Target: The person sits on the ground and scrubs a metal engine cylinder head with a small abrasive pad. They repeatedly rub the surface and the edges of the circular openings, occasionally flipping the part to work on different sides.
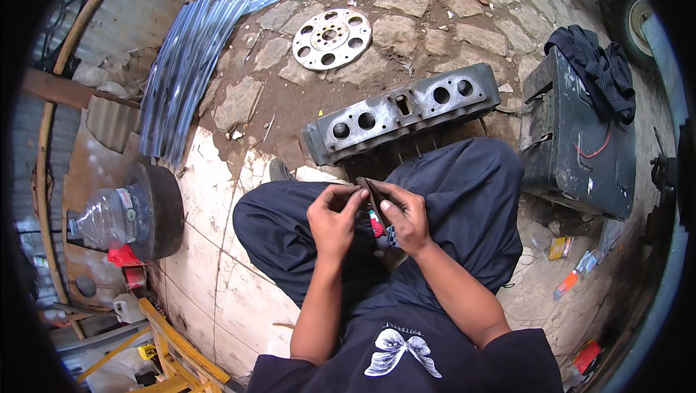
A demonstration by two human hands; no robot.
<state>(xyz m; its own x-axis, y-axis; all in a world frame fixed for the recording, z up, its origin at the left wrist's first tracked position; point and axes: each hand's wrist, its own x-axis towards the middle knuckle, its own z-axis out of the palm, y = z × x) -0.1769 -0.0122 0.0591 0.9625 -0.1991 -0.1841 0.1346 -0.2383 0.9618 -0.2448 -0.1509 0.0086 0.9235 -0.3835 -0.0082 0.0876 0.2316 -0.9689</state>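
In front of my body, both hands hold a thin, dark brown piece (375, 197) that looks like a folded sheet; its exact kind does not show. My left hand (335, 217) pinches its left edge between thumb and fingertips. On the other side, my right hand (406, 220) grips it with the thumb on the near face. Just beyond my hands lies a grey metal engine cylinder head (380, 123), a long block with several round ports, angled across the ground. Neither hand touches it.
A round metal flywheel plate (348, 35) rests on the stone paving. Corrugated translucent sheets (185, 67) lie at left, above a clear bottle (109, 219) and a black round tub (165, 212). At right stands a big dark battery-like box (580, 154) with a striped cloth (594, 67). Yellow wooden frame (174, 342) lower left.
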